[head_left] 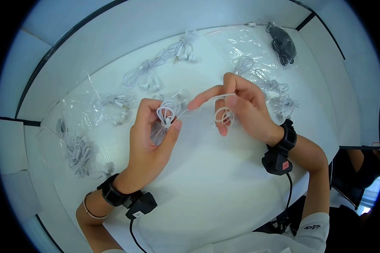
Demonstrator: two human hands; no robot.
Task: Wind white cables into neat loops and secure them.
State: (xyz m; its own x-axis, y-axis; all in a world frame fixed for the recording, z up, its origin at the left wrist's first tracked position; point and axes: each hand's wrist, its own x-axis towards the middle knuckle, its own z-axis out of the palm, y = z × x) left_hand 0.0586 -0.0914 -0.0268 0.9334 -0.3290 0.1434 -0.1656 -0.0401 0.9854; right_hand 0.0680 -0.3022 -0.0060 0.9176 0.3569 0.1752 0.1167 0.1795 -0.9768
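Observation:
My left hand point(150, 141) pinches a coiled bundle of white earphone cable point(168, 113) between thumb and fingers, near the middle of the table. A strand of the cable runs from this bundle across to my right hand point(247, 107), which grips it between thumb and fingers. Its index finger points left along the strand. A smaller loop of white cable point(224, 115) hangs at the lower fingers of my right hand. Both hands are raised above the white table point(207, 181), a short gap apart.
Bundled white earphones lie at the back point(145, 65), at the left point(79, 154) and at the right point(285, 105). Clear plastic bags point(240, 44) rest around them. A dark object point(283, 44) sits at the back right. Low white walls enclose the table, and a person is partly visible at the far right.

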